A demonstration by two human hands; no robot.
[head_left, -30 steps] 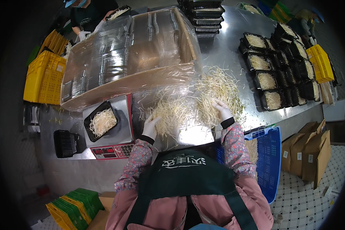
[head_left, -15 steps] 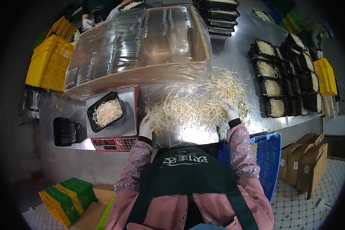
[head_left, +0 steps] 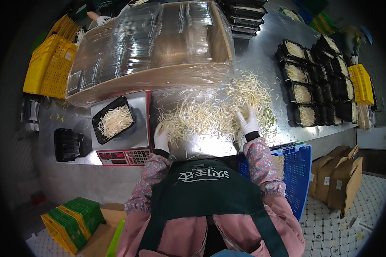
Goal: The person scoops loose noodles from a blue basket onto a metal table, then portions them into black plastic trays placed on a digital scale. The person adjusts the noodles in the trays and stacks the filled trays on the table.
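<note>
A loose pile of bean sprouts [head_left: 201, 118] is spread over the metal table in front of me. At its left edge my white-gloved left hand [head_left: 161, 138] touches the sprouts, fingers stretched out and nothing gripped. My right hand [head_left: 248, 123], gloved too, lies at the pile's right part with thumb and fingers spread apart. Left of my left hand stands a red-framed digital scale [head_left: 143, 115]. On its plate a black plastic tray [head_left: 128, 109] sits at a slant, with a heap of sprouts in it.
A large plastic-lined carton [head_left: 158, 77] of clear lids stands beyond the pile. Empty black trays [head_left: 67, 144] lie left of the scale. Several filled trays [head_left: 302, 94] are stacked at right. A blue basket [head_left: 298, 180] is below the table edge. Another person's gloved hand [head_left: 102, 19] shows behind the carton.
My right hand has shifted a little left and its fingers have spread. My left hand's fingers have straightened along the pile's edge. The whole view has shifted slightly.
</note>
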